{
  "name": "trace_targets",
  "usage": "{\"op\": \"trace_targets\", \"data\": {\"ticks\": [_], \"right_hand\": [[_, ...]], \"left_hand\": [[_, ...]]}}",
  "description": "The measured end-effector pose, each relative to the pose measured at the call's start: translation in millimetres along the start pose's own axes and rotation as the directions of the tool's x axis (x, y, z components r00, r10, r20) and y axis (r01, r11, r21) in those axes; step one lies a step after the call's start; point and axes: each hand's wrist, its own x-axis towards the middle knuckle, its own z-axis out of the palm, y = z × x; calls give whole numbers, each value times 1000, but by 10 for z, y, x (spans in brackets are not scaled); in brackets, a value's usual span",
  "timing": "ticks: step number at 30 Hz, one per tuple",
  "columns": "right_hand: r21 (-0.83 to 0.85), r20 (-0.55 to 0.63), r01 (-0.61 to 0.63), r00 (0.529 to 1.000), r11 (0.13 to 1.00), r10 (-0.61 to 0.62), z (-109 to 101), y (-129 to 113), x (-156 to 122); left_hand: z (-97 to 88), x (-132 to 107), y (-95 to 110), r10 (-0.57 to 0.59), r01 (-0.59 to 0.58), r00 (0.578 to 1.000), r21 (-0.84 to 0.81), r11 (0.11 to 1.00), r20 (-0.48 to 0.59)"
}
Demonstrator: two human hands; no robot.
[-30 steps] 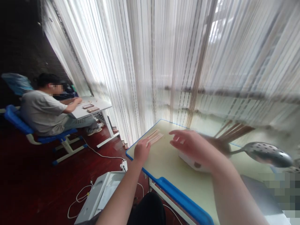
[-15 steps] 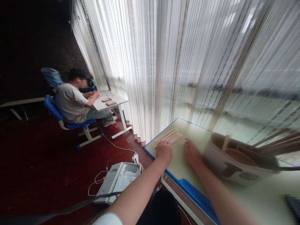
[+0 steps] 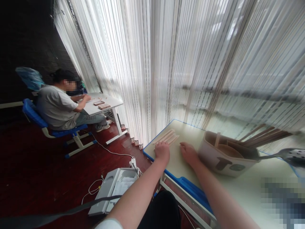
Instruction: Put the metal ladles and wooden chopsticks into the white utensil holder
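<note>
My left hand (image 3: 162,150) rests on the pale desk (image 3: 181,165) near its far left corner, fingers curled at the near end of a row of thin wooden sticks (image 3: 166,136). My right hand (image 3: 189,152) lies on the desk just to the right, knuckles up, fingers bent down onto the surface; whether it holds anything is hidden. A beige caddy (image 3: 224,157) with dark letters stands right of that hand, with wooden utensils and long sticks in it.
A perforated metal ladle (image 3: 292,156) sticks out at the right. White string curtains (image 3: 181,63) hang behind the desk. On the dark floor lie an open grey case (image 3: 114,187) and cables. Another person (image 3: 59,105) sits at a second desk (image 3: 102,103) far left.
My right hand came down from the air onto the desk beside the left hand. The view swung, bringing the caddy into sight. My left hand stays at the sticks.
</note>
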Motion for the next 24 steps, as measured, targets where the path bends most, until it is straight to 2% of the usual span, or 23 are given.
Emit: {"op": "trace_targets", "data": {"ticks": [4, 7, 9, 11, 14, 17, 20, 24], "right_hand": [[86, -35, 35, 999, 996, -32, -27, -8, -20], [238, -71, -43, 996, 970, 62, -105, -62, -51], [376, -60, -97, 990, 922, 128, -165, -105, -66], [534, -50, -144, 978, 833, 201, -203, -140, -70], [747, -12, -189, 955, 638, 296, -199, -166, -59], [841, 49, -192, 958, 506, 282, -175, -184, -48], [839, 43, -171, 967, 517, 251, -207, -225, -45], [742, -69, -81, 978, 665, 196, -391, -360, -64]], "left_hand": [[-34, -9, 13, 20, -20, 998, 7, 1000, -54], [-60, -28, 20, 100, -103, 988, -20, 994, -114], [-66, -40, 22, 161, -170, 976, -51, 984, -144], [-59, -48, 22, 215, -232, 962, -91, 968, -165], [-47, -65, 17, 272, -307, 942, -181, 934, -195], [-65, -97, 8, 308, -363, 925, -273, 891, -224], [-102, -128, 5, 318, -389, 914, -324, 862, -253], [-128, -135, 5, 341, -439, 887, -340, 832, -311]]}}
